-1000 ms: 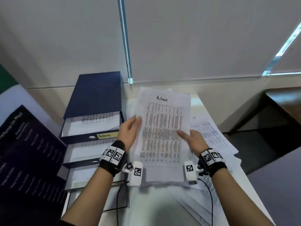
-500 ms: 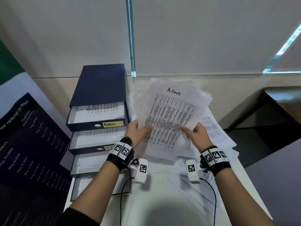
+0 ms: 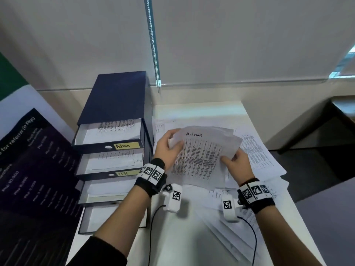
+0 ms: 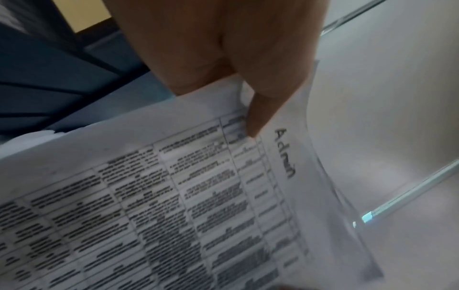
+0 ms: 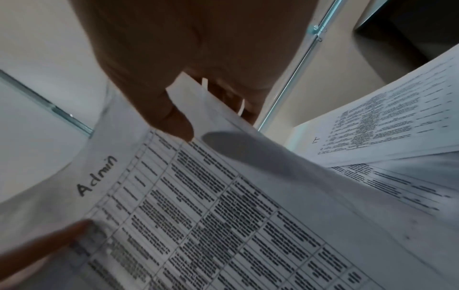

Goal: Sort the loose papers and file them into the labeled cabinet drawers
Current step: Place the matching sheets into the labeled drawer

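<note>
Admin sheets [image 3: 201,158] — a thin printed batch, "Admin" handwritten on top, held above the table [image 3: 192,237] just right of the cabinet [image 3: 115,100]. Left hand [image 3: 167,148] pinches the left edge, right hand [image 3: 237,164] the right. Best squared, kept level, slid flat into the open Admin drawer [image 3: 107,146] — loose edges may snag.

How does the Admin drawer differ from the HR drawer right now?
The Admin drawer is topmost; the HR drawer sits directly below and juts further forward. Admin's yellow label is fully readable, whereas HR's is partly hidden behind the left wrist. Both are open and hold printed sheets.
</note>
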Demonstrator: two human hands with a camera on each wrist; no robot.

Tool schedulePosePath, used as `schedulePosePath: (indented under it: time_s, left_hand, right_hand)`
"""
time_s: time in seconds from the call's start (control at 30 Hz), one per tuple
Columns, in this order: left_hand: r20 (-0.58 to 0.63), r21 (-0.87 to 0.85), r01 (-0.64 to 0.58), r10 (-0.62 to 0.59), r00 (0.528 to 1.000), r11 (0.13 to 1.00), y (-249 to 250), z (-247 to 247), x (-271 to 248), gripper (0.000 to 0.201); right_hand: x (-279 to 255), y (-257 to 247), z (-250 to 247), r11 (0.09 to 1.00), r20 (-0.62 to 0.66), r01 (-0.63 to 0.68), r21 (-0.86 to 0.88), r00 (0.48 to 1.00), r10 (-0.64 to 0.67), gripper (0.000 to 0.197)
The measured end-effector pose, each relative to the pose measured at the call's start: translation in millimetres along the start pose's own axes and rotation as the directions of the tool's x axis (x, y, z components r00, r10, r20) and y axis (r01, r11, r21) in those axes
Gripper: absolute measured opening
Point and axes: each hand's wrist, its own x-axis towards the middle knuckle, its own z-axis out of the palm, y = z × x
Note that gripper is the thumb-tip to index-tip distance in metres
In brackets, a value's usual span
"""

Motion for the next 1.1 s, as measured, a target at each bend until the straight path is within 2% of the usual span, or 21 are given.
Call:
schedulePosePath:
  time_s: [0.07, 0.1, 0.17, 0.23, 0.27, 0.33, 0.4, 0.47, 0.53, 0.6, 0.67, 0.73, 0.8, 0.83, 0.93, 0.97, 1.03, 1.07, 1.1]
  left_hand:
    - [-0.004, 0.001, -0.046, 0.046, 0.999, 0.999, 3, -4, 6, 0.044]
    - [0.003, 0.017, -0.029, 0.029, 1.000, 0.999, -2, -6, 9, 0.051]
    - [0.019, 0.079, 0.137, -0.139, 0.990, 0.987, -16, -6, 11, 0.068]
    - [0.034, 0.116, 0.321, -0.327, 0.945, 0.940, -34, -2, 8, 0.082]
    - [0.037, 0.117, 0.364, -0.370, 0.928, 0.924, -39, 1, 6, 0.078]
    - [0.023, 0.135, 0.375, -0.382, 0.924, 0.917, -42, 8, 3, 0.054]
    - [0.018, 0.119, 0.341, -0.346, 0.938, 0.932, -33, 10, 1, 0.039]
    - [0.000, 0.075, 0.283, -0.284, 0.959, 0.956, -15, 5, 1, 0.033]
    - [-0.086, 0.021, 0.224, -0.222, 0.971, 0.974, 0, -13, 4, 0.033]
    - [-0.156, -0.015, 0.179, -0.179, 0.971, 0.984, 11, -39, 5, 0.046]
    - [-0.180, -0.030, 0.239, -0.241, 0.954, 0.970, 14, -65, -1, 0.059]
    - [-0.161, 0.021, 0.368, -0.360, 0.919, 0.930, 8, -90, -18, 0.058]
    - [-0.122, -0.011, 0.449, -0.447, 0.886, 0.893, -4, -112, -41, 0.061]
    - [-0.134, -0.048, 0.452, -0.454, 0.881, 0.891, -11, -123, -52, 0.060]
    - [-0.316, -0.228, 0.392, -0.448, 0.836, 0.892, -16, -153, -76, 0.037]
    - [-0.362, -0.271, 0.371, -0.451, 0.816, 0.888, -15, -165, -82, 0.035]
    - [-0.442, -0.281, 0.370, -0.462, 0.769, 0.885, -12, -186, -91, 0.038]
    - [-0.476, -0.275, 0.371, -0.461, 0.749, 0.887, -8, -195, -94, 0.041]
    - [-0.500, -0.302, 0.365, -0.473, 0.726, 0.881, -4, -203, -97, 0.047]
  right_hand:
    - [11, 7, -11, 0.993, 0.017, -0.002, 0.115, 1.000, 0.000, 0.030]
    - [18, 14, -14, 0.989, 0.052, -0.040, 0.143, 0.998, 0.033, 0.034]
    - [28, 31, -11, 0.982, 0.170, -0.161, 0.095, 0.975, 0.144, 0.035]
    - [32, 44, -4, 0.979, 0.260, -0.204, -0.023, 0.944, 0.203, 0.029]
    - [33, 48, -1, 0.978, 0.283, -0.196, -0.077, 0.936, 0.210, 0.029]
    - [35, 47, 2, 0.974, 0.311, -0.189, -0.123, 0.925, 0.219, 0.029]
    - [37, 39, 3, 0.972, 0.325, -0.210, -0.103, 0.917, 0.232, 0.026]
    - [39, 23, 6, 0.980, 0.350, -0.178, -0.090, 0.916, 0.198, 0.025]
    - [43, -4, 13, 0.992, 0.378, -0.117, -0.047, 0.917, 0.126, 0.025]
    - [46, -33, 23, 0.998, 0.367, -0.044, 0.042, 0.930, 0.026, 0.028]
    - [47, -61, 37, 0.991, 0.360, 0.000, 0.131, 0.932, -0.048, 0.033]
    - [47, -81, 57, 0.984, 0.398, -0.013, 0.180, 0.916, -0.061, 0.038]
    - [47, -92, 83, 0.981, 0.468, -0.038, 0.188, 0.882, -0.056, 0.039]
    - [46, -96, 96, 0.982, 0.506, -0.044, 0.183, 0.861, -0.056, 0.036]
    - [42, -103, 133, 0.977, 0.641, -0.131, 0.170, 0.768, -0.008, 0.031]
    - [37, -106, 143, 0.970, 0.687, -0.185, 0.159, 0.726, 0.026, 0.035]
    - [26, -109, 161, 0.949, 0.772, -0.290, 0.125, 0.629, 0.091, 0.059]
    - [19, -108, 168, 0.945, 0.800, -0.307, 0.113, 0.591, 0.097, 0.068]
    - [12, -110, 174, 0.949, 0.817, -0.291, 0.117, 0.572, 0.074, 0.070]
